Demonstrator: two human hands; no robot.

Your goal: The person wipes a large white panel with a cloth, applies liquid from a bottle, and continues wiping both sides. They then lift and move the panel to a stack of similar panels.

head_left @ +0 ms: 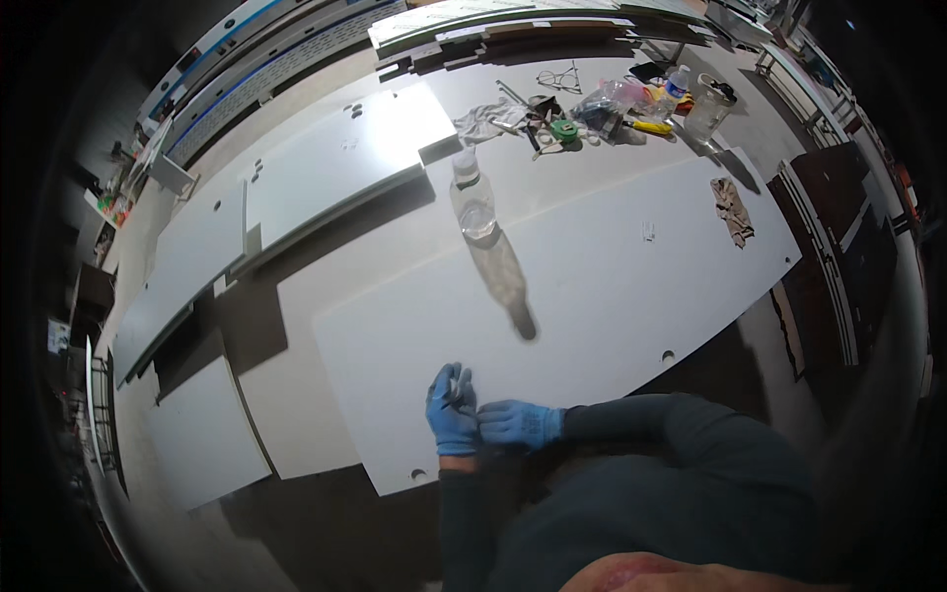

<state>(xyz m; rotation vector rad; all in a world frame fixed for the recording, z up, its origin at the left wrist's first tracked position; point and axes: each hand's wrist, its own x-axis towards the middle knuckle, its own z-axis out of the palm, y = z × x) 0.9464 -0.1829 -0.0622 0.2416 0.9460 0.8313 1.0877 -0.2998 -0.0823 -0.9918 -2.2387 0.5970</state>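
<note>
Our curled left hand meets our right hand by the white panel, perhaps for steadiness, though we cannot tell what either grip holds.

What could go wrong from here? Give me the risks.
If the blue-gloved left hand or blue-gloved right hand jolts the long, flat white board, the tall clear plastic bottle standing by its far edge might topple. The crumpled brown fabric lies loose on the board, so it could slide off if that tilts.
</note>
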